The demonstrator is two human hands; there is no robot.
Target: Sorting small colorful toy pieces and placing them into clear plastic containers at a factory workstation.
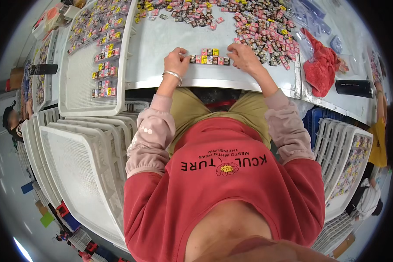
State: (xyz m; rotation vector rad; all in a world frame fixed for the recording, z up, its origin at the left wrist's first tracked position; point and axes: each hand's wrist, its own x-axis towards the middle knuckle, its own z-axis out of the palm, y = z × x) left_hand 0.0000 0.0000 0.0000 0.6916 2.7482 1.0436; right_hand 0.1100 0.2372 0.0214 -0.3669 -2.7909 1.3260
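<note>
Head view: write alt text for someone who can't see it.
The left hand and right hand flank two short rows of small colourful blocks on a pale worktable. Similar loose pieces lie beyond; a white tray of grouped blocks sits left.

Free tabletop (170, 38) beyond block row (209, 60)

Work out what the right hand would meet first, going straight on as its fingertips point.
Most likely the right end of the lined-up small blocks, just left of the right hand; depth is unclear, so it might pass above them.
</note>
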